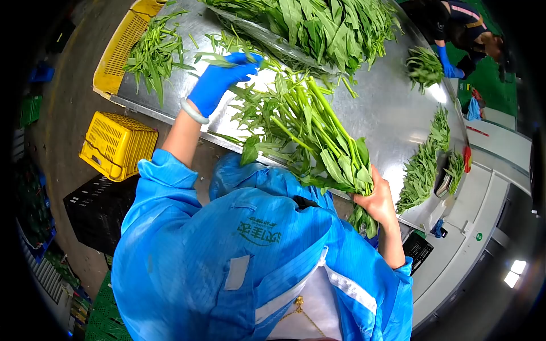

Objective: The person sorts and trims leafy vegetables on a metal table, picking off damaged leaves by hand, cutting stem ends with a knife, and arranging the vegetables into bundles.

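My right hand, bare, is wrapped around the leafy end of a bunch of water spinach. The bunch slants to the upper left over the table edge, cut stems and loose leaves fanning out. My left hand, in a blue glove, is beyond its far end, above the metal table. Its fingers are curled, with a narrow water spinach leaf sticking out from them; the palm is hidden. Stray stems and leaves lie around this hand.
A large water spinach heap lies at the back. A smaller pile is beside a yellow crate. Bunches line the right edge. Another yellow crate stands on a black crate. A co-worker's gloved hand is at the far right.
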Tool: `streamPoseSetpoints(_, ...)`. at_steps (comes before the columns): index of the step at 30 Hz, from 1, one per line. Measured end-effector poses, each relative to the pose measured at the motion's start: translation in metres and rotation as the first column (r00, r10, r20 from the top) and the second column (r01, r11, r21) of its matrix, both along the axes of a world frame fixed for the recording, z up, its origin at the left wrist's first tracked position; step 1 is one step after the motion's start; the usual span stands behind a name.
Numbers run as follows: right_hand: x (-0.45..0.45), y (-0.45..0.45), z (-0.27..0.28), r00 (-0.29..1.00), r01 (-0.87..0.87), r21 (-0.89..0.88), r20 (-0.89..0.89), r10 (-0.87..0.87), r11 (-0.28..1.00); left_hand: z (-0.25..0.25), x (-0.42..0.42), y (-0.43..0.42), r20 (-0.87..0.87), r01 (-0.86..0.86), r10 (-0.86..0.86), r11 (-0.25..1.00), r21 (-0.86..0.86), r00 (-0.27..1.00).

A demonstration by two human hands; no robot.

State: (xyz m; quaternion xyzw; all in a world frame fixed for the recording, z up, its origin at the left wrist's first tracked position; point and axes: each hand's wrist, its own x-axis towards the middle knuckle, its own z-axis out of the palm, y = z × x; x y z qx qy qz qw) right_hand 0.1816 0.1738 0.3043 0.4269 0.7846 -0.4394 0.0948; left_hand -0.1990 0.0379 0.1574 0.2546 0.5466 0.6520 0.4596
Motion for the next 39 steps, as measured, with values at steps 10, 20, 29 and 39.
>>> streamPoseSetpoints(10,-0.010,0.005,-0.010,0.998,-0.030,-0.006,0.063,0.030,1.000,0.020,0.087,0.018,-0.011,0.393,-0.399,0.906,-0.157,0.917)
streamPoseSetpoints(20,-0.007,0.005,-0.020,0.981,-0.045,0.008,0.187,0.043,0.999,0.018,0.081,0.001,0.392,0.472,-0.504,0.863,0.181,0.770)
streamPoseSetpoints(29,-0.016,0.003,-0.012,0.997,-0.061,-0.076,0.043,0.064,0.995,0.028,0.066,-0.014,0.002,0.219,-0.219,0.974,-0.066,0.976)
streamPoseSetpoints(39,0.001,0.009,-0.022,0.997,0.063,-0.093,-0.033,-0.066,0.994,-0.005,0.028,-0.022,-0.086,-0.142,0.149,0.987,0.080,0.985)
